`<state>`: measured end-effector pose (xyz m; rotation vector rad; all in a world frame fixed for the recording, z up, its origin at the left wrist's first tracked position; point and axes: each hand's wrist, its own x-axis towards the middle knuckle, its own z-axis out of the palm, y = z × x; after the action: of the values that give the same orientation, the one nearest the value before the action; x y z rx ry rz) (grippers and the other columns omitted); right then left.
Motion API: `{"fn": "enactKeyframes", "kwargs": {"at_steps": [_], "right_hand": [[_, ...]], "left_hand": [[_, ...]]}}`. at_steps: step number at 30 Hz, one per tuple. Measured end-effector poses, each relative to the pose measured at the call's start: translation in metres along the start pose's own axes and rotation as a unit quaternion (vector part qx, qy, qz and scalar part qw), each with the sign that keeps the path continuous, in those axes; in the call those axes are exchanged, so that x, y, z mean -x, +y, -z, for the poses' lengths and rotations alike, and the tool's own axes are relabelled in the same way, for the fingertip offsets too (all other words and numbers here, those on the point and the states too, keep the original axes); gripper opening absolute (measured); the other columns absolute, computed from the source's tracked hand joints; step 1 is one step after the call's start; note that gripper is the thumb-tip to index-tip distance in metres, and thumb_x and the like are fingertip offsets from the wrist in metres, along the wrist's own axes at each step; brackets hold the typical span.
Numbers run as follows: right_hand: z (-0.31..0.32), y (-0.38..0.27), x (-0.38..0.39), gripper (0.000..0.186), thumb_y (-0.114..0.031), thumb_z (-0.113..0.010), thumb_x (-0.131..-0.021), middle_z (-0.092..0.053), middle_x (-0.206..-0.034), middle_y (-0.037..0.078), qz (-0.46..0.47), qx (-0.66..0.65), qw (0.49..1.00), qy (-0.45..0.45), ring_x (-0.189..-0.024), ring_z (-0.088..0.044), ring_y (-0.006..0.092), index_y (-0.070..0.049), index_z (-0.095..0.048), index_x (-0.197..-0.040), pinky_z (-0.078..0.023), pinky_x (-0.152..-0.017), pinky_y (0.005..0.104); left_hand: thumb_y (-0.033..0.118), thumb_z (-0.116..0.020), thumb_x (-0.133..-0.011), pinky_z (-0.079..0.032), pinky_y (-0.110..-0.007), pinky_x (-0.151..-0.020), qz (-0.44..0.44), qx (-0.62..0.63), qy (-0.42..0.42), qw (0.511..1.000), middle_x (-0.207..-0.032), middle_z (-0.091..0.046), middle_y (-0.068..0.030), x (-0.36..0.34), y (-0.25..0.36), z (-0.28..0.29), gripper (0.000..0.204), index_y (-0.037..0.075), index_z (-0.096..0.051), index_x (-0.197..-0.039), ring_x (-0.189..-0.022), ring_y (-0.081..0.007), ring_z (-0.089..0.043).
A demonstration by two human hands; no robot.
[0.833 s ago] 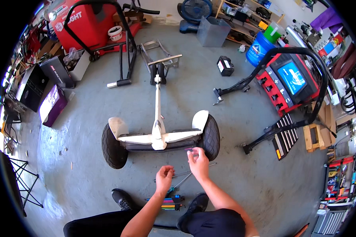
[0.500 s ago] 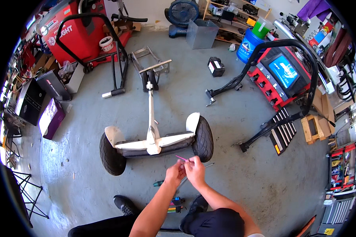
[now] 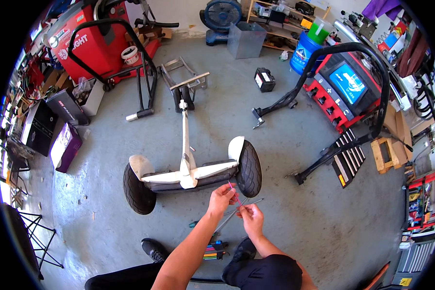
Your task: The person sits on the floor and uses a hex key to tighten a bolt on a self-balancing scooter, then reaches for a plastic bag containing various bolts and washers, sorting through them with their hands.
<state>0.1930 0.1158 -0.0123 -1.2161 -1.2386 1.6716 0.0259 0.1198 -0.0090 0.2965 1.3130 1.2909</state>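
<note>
My left hand (image 3: 221, 199) pinches a thin pink rod, which looks like a hex key (image 3: 231, 185), near its upper part. The fingertips of my right hand (image 3: 252, 220) are closed on its lower end. Both hands are just in front of a white two-wheeled self-balancing scooter (image 3: 188, 178), close to its right tyre (image 3: 250, 169) and apart from it. On the floor below the hands lie long metal-shafted tools (image 3: 225, 221), one with a green handle (image 3: 193, 224). Between my shoes sits a set of coloured hex keys (image 3: 212, 253), partly covered by my left forearm.
A red machine with a screen (image 3: 348, 84) and black tubular frame stands to the right, a black battery (image 3: 264, 79) near it. A metal frame (image 3: 184, 75) lies beyond the scooter. Boxes (image 3: 66, 147) line the left; a folding stand (image 3: 36, 234) is at lower left.
My hands have moved apart along the pink hex key, the left slightly up and the right down. The key is now tilted more steeply.
</note>
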Motion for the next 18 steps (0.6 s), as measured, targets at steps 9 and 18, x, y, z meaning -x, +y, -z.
{"fn": "enactKeyframes", "kwargs": {"at_steps": [9, 18], "right_hand": [[-0.002, 0.003, 0.0, 0.014, -0.009, -0.063, -0.102, -0.074, -0.1, 0.014, -0.034, -0.032, 0.999, -0.011, -0.08, -0.072, 0.0158, 0.003, -0.058, -0.104, -0.059, -0.074, 0.0282], [-0.003, 0.01, 0.001, 0.014, -0.009, -0.065, -0.101, -0.075, -0.097, 0.015, -0.042, -0.002, 0.999, -0.017, -0.076, -0.072, 0.0166, 0.003, -0.059, -0.104, -0.059, -0.071, 0.0288]], "left_hand": [[0.012, -0.062, -0.102, -0.055, -0.027, -0.068, -0.043, -0.047, 0.01, 0.998, -0.089, -0.072, -0.0053, -0.005, 0.003, -0.004, 0.033, 0.002, -0.064, -0.133, -0.074, -0.0106, -0.064], [0.012, -0.062, -0.101, -0.055, -0.029, -0.068, -0.029, -0.074, 0.023, 0.997, -0.087, -0.071, -0.0056, 0.002, 0.01, -0.007, 0.033, 0.004, -0.065, -0.133, -0.074, -0.0113, -0.065]]}}
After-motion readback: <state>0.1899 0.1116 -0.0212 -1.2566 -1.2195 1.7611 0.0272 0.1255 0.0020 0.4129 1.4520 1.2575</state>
